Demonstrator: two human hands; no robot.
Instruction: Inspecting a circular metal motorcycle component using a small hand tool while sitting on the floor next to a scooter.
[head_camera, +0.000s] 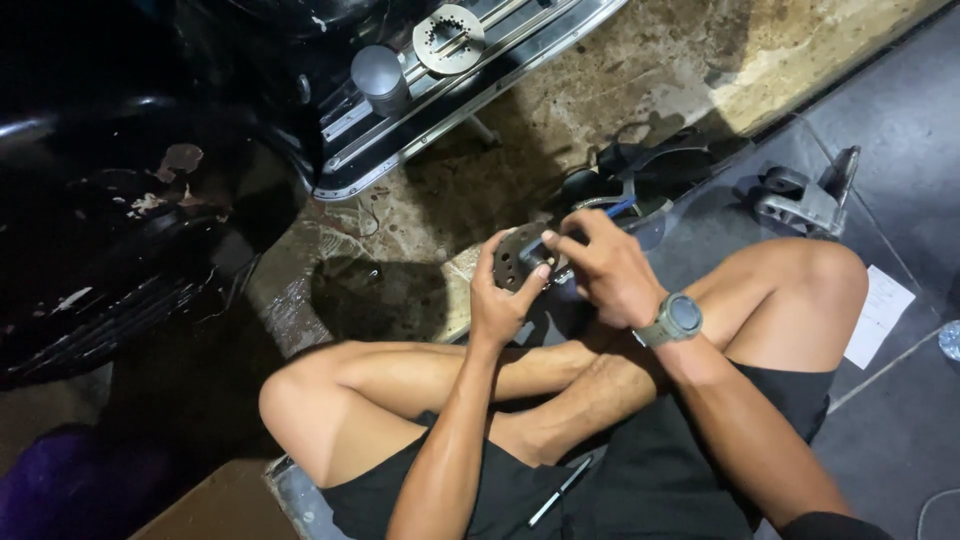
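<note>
round perforated metal disc (513, 258) clasped in the left hand (497, 300), small dark part (537, 253) pinched by the right hand (600, 268) against it, toothed ring (449, 38) way beyond both grips

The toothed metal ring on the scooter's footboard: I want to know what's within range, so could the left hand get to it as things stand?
Probably yes, with a lean forward. The toothed ring lies uncovered on the footboard, but the left hand is holding a perforated disc.
</note>
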